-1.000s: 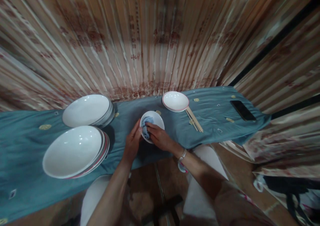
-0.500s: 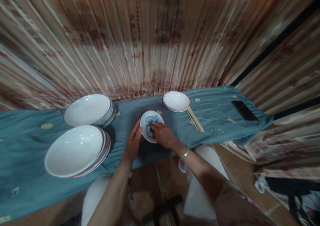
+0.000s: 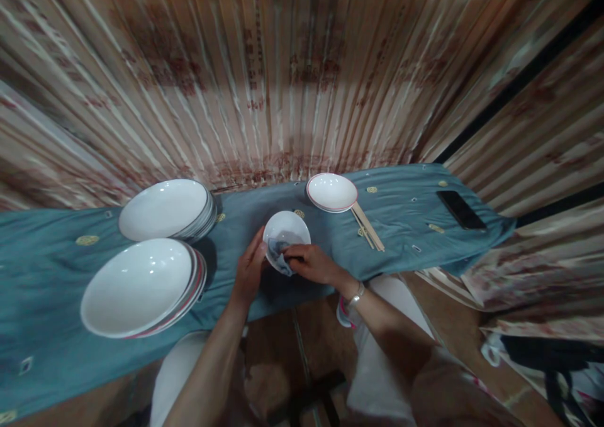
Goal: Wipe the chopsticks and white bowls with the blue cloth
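A small white bowl [image 3: 289,224] is tilted toward me over the front part of the table. My left hand [image 3: 250,266] grips its left rim, thumb at the edge and the other fingers behind or under it, partly hidden. A crumpled blue-grey cloth [image 3: 279,254] lies against the bowl's inner wall at the near side. My right hand [image 3: 314,263], with a silver bracelet at the wrist, is closed on that cloth and presses it to the near rim.
Two stacks of large white dishes, a rear stack [image 3: 163,210] and a front stack [image 3: 136,288], stand at left. Behind right are red-rimmed bowls [image 3: 333,191] beside chopsticks [image 3: 368,226]. A black phone [image 3: 460,210] lies on the teal tablecloth [image 3: 401,194]. A patterned curtain [image 3: 278,100] hangs behind.
My right hand has drawn the cloth from the middle of the bowl down to its near rim, baring the upper inside. My left hand keeps its hold at the left side.
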Motion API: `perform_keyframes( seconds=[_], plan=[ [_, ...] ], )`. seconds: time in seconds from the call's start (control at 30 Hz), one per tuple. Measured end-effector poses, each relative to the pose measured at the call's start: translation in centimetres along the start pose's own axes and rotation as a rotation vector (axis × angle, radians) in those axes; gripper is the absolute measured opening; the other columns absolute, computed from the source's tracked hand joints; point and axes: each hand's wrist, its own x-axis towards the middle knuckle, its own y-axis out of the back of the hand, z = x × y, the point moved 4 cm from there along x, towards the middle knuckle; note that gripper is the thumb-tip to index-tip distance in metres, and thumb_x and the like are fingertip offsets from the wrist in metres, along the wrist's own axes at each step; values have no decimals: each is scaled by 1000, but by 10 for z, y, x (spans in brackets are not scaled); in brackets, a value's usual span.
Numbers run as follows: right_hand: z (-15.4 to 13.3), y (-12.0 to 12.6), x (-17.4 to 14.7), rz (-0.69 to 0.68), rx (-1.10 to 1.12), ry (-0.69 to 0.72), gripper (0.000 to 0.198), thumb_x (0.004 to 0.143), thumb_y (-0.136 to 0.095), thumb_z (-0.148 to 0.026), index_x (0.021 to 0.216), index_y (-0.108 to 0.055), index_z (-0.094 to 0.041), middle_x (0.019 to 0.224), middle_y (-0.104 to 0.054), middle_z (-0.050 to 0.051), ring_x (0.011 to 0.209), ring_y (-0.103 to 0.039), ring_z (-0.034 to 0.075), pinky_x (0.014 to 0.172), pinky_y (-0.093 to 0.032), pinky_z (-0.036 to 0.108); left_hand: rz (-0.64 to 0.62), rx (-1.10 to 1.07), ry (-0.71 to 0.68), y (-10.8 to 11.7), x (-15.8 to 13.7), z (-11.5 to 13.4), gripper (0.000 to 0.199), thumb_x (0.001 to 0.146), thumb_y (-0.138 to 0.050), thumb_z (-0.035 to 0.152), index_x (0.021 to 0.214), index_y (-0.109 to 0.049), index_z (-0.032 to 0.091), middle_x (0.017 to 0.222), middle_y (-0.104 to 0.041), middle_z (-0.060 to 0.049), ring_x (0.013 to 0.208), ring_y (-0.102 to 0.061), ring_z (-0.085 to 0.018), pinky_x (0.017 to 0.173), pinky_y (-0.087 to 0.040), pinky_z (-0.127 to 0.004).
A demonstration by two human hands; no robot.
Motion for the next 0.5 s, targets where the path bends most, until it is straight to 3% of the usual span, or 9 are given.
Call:
perform_keyframes(
  seconds=[0.1,0.27,0.5],
  plan=[
    [0,-5,1,47,232,-8,22,85,-51,-15,93,-72,-19,109,-72,4,100,-67,16,90,-49,28,9,3,-6,1,0,0,55,85,-56,46,133,-57,19,144,-52,-9,137,-43,-28,113,-35,-42],
    [-1,-13,3,118,482,3,26,91,-52,-32,99,-73,-18,114,-70,7,101,-65,17,91,-48,29,-2,-2,14,0,0,0,58,86,-55,47,136,-54,18,146,-50,-9,133,-47,-28,108,-41,-41],
    [-15,-10,5,182,437,99,29,94,-49,-31,115,-67,-23,138,-56,7,130,-50,20,112,-33,36,12,118,-62,2,3,1,60,86,-52,49,135,-54,15,144,-52,-10,135,-45,-26,114,-32,-38]
  ],
)
